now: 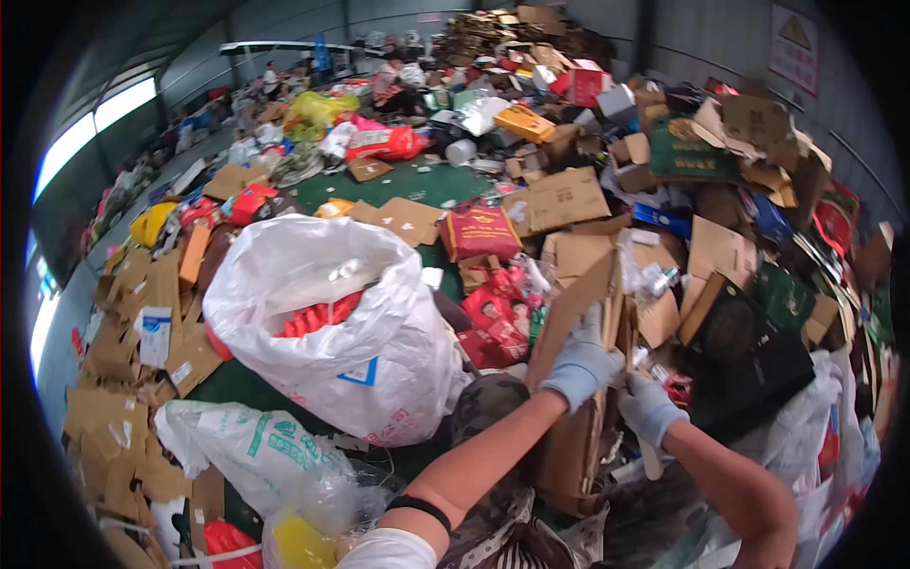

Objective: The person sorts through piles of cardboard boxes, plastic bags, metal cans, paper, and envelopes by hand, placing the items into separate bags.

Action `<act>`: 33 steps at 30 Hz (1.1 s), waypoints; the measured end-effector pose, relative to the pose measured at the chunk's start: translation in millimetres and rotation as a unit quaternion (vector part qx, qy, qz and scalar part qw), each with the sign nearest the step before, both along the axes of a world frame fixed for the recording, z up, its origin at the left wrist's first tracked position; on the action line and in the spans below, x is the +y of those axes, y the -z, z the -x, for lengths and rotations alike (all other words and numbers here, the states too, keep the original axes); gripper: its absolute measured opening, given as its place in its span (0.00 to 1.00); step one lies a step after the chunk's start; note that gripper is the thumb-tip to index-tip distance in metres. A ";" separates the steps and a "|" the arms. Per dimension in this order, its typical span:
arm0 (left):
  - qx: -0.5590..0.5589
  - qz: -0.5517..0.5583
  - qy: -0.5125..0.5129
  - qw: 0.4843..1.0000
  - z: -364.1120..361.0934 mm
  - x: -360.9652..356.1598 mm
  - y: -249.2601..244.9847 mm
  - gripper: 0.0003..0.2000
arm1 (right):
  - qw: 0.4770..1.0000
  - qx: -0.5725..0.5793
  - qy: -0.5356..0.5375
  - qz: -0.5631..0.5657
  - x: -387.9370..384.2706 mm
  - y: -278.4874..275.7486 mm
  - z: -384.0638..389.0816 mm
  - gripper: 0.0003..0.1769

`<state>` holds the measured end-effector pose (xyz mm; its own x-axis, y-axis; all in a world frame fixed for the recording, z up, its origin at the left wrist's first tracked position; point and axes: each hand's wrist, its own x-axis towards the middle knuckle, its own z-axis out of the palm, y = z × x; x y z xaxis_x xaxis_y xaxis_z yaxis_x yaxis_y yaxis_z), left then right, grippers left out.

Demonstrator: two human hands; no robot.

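My left hand (580, 362), in a pale glove, is wrapped round a flattened brown cardboard box (571, 438), which stands on edge in front of my legs. Close beside it on the right, my right hand (650, 408), also gloved, is closed near the box's edge. A pale, handle-like end (652, 464) sticks out below that hand; its other end is hidden. To the left stands a big white woven sack (398, 365), its mouth wide, with red packaging (322, 315) inside.
Red packets (498, 318) and a red-and-yellow bag (480, 232) lie beyond my knees. A black box (749, 351) sits at right amid piled cardboard. A clear plastic bag (275, 446) lies front left. Two people (389, 85) are farther back among heaped waste.
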<state>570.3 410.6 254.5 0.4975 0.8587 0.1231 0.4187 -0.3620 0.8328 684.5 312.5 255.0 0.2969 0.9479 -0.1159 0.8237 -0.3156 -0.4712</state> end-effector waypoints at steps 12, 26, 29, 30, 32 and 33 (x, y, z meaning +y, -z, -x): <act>-0.194 0.084 0.076 0.974 51.4 11.0 9.8 0.37 | 0.995 -0.052 -0.022 0.087 -8.1 -13.4 -19.0 0.17; -0.030 0.162 0.018 0.986 109.9 21.6 -7.8 0.37 | 0.959 0.102 0.263 -0.042 -43.0 67.4 -158.3 0.16; 0.046 0.086 0.026 0.995 106.9 2.1 3.2 0.37 | 0.918 0.277 0.275 -0.068 -46.6 70.5 -170.6 0.16; 0.079 0.057 0.027 0.995 101.5 -14.9 4.6 0.37 | 0.909 0.309 0.270 -0.070 -46.9 66.9 -173.1 0.16; 0.145 0.014 0.028 0.989 88.8 -61.6 -10.6 0.39 | 0.913 0.304 0.252 -0.101 -45.5 56.7 -171.5 0.12; 0.149 -0.020 0.028 0.988 85.0 -85.0 -14.5 0.40 | 0.926 0.273 0.220 -0.139 -43.7 59.3 -177.9 0.09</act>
<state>485.4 325.5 269.1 0.5639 0.8258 -0.0031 0.6220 -0.4223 0.6594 862.4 268.9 195.7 0.6304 0.7650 -0.1316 0.2597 -0.3676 -0.8930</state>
